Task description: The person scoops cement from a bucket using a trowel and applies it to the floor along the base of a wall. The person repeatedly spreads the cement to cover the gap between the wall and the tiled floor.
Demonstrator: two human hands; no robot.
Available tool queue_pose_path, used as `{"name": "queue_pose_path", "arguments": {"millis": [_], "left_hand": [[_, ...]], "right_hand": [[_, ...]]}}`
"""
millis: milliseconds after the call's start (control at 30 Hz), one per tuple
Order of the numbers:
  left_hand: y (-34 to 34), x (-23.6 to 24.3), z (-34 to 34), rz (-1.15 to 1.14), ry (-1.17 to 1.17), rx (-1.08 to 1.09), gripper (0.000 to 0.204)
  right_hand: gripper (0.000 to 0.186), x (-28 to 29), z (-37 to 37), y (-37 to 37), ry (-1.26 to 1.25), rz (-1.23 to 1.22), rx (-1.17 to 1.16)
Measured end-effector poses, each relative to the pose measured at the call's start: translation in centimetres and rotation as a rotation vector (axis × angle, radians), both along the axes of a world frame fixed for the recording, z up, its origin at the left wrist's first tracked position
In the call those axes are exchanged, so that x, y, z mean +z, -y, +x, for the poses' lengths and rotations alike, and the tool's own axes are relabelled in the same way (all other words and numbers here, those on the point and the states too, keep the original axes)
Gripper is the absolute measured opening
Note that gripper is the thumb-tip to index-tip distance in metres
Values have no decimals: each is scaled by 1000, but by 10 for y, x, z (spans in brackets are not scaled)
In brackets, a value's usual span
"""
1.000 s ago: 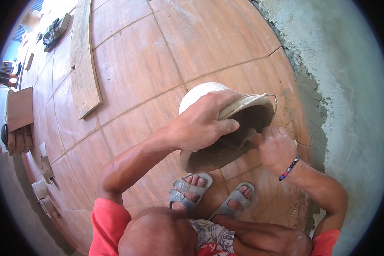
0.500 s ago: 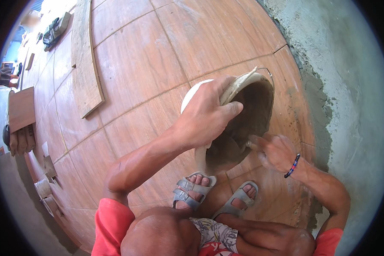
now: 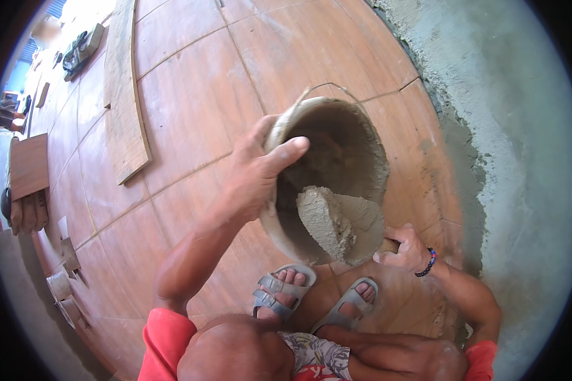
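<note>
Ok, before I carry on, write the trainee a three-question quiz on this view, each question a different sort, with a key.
1. Which hand grips the bucket at its rim?
2. True or false: the blade of the trowel is bare.
3. Fill in: the beaded bracelet is worn on the person's ____ side.

Key:
1. The left hand, with its thumb over the rim.
2. False: it carries a lump of grey mortar-like paste.
3. Right.

Mortar (image 3: 324, 222) is grey, bucket (image 3: 278, 232) off-white, floor tiles (image 3: 197, 82) orange-brown.
</note>
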State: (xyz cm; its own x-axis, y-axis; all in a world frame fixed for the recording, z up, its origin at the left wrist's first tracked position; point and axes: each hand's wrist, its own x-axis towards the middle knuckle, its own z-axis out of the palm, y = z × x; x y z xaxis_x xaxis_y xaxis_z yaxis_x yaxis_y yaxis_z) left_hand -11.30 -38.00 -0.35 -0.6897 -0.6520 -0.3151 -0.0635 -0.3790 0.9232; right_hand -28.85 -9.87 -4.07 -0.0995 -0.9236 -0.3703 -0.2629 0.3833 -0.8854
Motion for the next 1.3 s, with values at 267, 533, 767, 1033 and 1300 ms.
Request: {"name": "queue_pose_path", "arguments": {"millis": [267,533,767,1033,1300], "left_hand": [[19,-24,40,126,-62,41,58],[29,-66,86,173,-78,128,65],[33,-70,90,172,-78,109,66],[30,-66,83,194,-80,138,65],[31,-64,84,179,-46,149,64]], "right_hand": [[33,-12,-26,-24,-75,-67,-245],[30,-56,-73,-50,-240,157,-568],[36,-83,-109,-31,-68,48,-734],[41,-89,-127,-8,171,-34,-805],[45,-92,-140,-12,201,-89,-786]]}}
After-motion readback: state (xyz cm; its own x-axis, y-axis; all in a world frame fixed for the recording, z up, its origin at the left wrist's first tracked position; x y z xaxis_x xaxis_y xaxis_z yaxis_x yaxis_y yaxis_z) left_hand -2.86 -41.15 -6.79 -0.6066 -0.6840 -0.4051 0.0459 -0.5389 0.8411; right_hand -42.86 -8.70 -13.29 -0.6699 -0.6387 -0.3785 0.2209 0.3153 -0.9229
